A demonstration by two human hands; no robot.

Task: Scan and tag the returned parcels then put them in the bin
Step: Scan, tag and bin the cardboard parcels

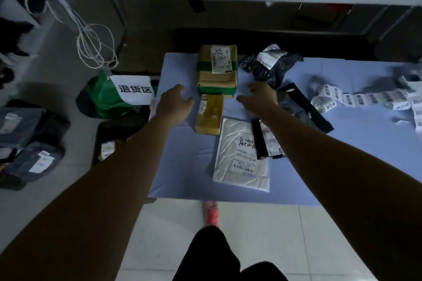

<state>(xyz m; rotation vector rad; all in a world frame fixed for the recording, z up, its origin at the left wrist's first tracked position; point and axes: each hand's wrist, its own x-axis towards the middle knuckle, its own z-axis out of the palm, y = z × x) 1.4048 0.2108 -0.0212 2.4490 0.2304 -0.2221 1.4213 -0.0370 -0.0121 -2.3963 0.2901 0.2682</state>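
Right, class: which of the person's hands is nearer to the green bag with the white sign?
Left. The left hand is just to the right of the green bag; the right hand lies farther right, past the small brown parcel.

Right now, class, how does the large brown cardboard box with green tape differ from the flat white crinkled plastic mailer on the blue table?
The brown cardboard box is blocky; the white plastic mailer lies flat and crinkled. The box is banded with green tape; the mailer shows none. The box sits far back on the blue table, the mailer at its near edge. Both carry white labels and handwriting.
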